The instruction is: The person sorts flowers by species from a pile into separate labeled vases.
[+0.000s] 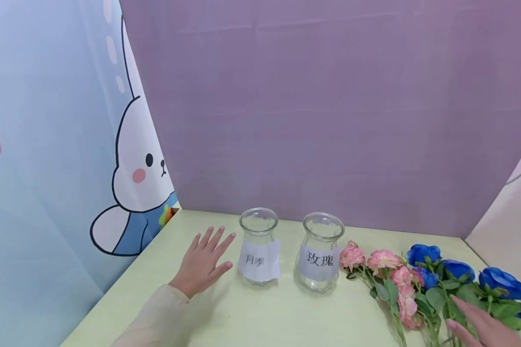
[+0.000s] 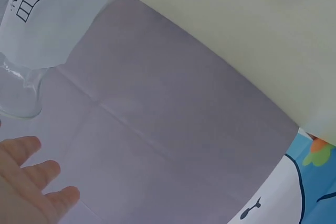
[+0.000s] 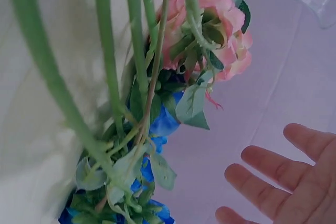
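Observation:
My left hand (image 1: pixel 203 265) is spread with straight fingers just left of a glass vase (image 1: pixel 258 222) that bears a paper label with handwritten characters. A second labelled glass vase (image 1: pixel 323 226) stands to its right. In the left wrist view the fingers (image 2: pixel 39 174) are apart and hold nothing. At the lower right, my right hand (image 1: pixel 486 323) is over the stems and leaves of the flowers, its fingers extended. Pink flowers (image 1: pixel 384 259) and blue flowers (image 1: pixel 501 282) lie there on long green stems. The right wrist view shows the fingers (image 3: pixel 278 169) apart from the stems (image 3: pixel 107 51).
The pale yellow-green table (image 1: pixel 252 318) carries both vases and the flowers. A purple backdrop (image 1: pixel 330 120) rises behind it. On the left hangs a light blue curtain (image 1: pixel 47 193) with a cartoon rabbit; a pale panel (image 1: pixel 510 226) borders the right side.

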Tool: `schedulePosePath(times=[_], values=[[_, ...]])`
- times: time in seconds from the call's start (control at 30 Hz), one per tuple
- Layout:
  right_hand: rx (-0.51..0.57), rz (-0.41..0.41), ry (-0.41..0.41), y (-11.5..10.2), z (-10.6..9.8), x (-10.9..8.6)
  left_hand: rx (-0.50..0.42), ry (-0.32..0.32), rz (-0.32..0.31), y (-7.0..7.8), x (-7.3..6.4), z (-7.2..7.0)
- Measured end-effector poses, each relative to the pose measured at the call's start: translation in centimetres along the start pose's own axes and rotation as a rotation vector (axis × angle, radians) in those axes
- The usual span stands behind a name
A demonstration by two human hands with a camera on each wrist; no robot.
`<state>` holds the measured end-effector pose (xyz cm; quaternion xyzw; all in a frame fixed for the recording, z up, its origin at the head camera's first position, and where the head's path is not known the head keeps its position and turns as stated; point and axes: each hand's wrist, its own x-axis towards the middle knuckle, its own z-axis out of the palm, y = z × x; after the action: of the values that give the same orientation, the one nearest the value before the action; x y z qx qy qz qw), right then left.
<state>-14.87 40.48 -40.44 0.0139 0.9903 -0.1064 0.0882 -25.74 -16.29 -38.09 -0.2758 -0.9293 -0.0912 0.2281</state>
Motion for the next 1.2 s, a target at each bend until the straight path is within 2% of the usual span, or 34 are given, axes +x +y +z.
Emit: schedulePosePath(times=[0.1,0.2,0.4,0.7,0.9,1.2], values=[[0.067,-0.036,-0.019,-0.5,-0.5,0.2,-0.034,0.049,0.022,0.3,0.5,0.0],[0.147,-0.039,-0.062,-0.9,-1.0,0.2,-0.044,0.108,0.056,0.5,0.8,0.1],[0.32,0.034,-0.102,-1.6,-1.3,0.0,-0.087,0.251,0.112,0.9,1.7,0.4],[0.317,0.096,-0.042,-2.5,-1.1,0.2,-0.02,0.395,0.22,1.7,3.3,1.1],[0.302,0.08,-0.003,-3.5,-1.2,0.4,-0.011,0.428,0.244,1.6,3.8,1.5],[0.291,0.071,0.014,-4.3,-1.1,0.8,-0.015,0.417,0.259,1.4,4.1,1.8]])
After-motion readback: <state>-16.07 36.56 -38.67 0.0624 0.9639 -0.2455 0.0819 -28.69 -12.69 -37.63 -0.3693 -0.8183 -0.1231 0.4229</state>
